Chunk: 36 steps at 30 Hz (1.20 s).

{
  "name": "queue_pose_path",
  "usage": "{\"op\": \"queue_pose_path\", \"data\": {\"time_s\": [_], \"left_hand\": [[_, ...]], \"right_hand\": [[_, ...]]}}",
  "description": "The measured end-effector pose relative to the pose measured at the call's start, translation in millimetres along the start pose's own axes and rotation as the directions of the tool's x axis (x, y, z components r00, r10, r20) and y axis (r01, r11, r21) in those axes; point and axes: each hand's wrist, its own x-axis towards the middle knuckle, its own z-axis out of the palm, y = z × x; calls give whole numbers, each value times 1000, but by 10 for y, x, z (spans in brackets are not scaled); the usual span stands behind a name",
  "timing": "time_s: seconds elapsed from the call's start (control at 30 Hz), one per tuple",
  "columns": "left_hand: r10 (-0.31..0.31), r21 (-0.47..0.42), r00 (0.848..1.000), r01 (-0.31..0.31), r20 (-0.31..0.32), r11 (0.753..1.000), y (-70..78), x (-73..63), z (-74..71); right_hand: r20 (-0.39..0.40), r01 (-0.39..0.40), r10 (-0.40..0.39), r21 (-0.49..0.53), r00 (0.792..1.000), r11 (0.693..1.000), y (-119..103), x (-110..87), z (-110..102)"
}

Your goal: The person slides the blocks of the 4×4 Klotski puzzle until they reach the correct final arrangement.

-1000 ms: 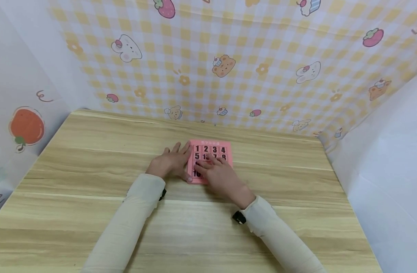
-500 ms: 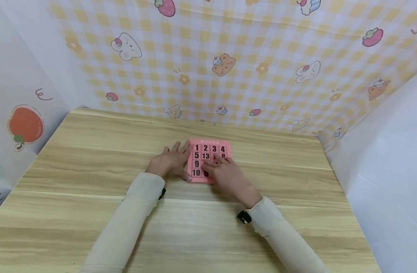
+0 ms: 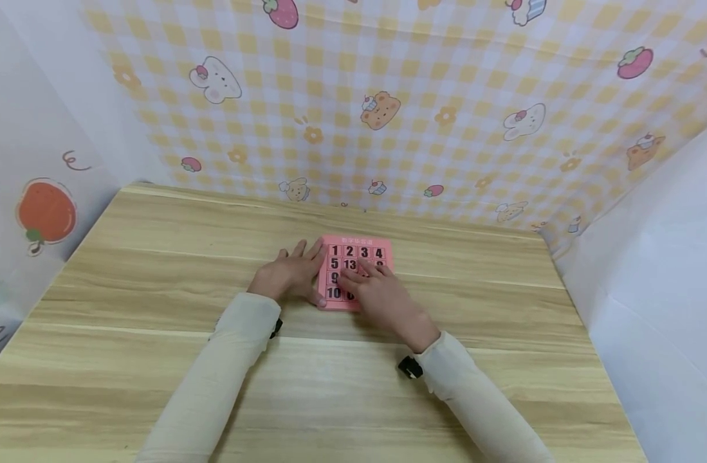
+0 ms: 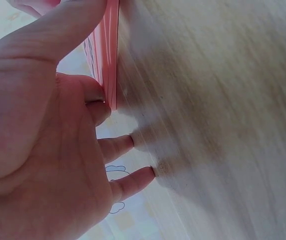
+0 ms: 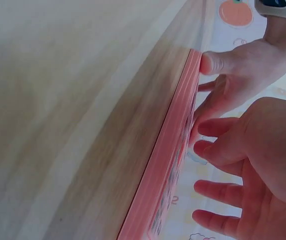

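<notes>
A pink sliding number puzzle (image 3: pixel 356 240) lies flat on the table, its top row reading 1, 2, 3, 4. Lower down, 5, 13, 9 and 10 are visible, while several tiles towards the lower right are covered. My left hand (image 3: pixel 289 275) holds the puzzle's left side, thumb at the near corner and index finger at the far one; in the left wrist view its other fingers (image 4: pixel 135 182) spread onto the table. My right hand (image 3: pixel 382 299) reaches over the tiles with extended fingers. From the right wrist view, the puzzle's pink side edge (image 5: pixel 160 165) is seen beside both hands.
The wood-grain table (image 3: pixel 324 392) spreads around the puzzle. A checked cloth (image 3: pixel 446 154) with cartoon prints hangs behind it, and pale walls (image 3: pixel 671 289) stand at both sides. Both wrists carry a dark strap device (image 3: pixel 411 367).
My right hand shifts right across the puzzle, then slightly back left, uncovering 13, 9 and 10. The left hand and the puzzle stay in place.
</notes>
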Motion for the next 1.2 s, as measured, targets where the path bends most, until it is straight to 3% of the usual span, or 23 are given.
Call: {"op": "queue_pose_path", "data": {"time_s": [0.43,0.63,1.03,1.2], "left_hand": [[-7,0,1000,7,4,1000,8,10,4],[-9,1,1000,9,-6,1000,3,6,14],[-3,-3,1000,3,-12,1000,5,-5,6],[4,-14,1000,-5,-12,1000,2,-9,1]], "right_hand": [[-39,5,-6,-28,999,1000,21,-159,-6],[-53,17,-22,-90,998,996,28,-186,48],[-23,-71,69,-64,997,995,65,-93,104],[-22,-5,4,-54,1000,999,24,-93,39]]}}
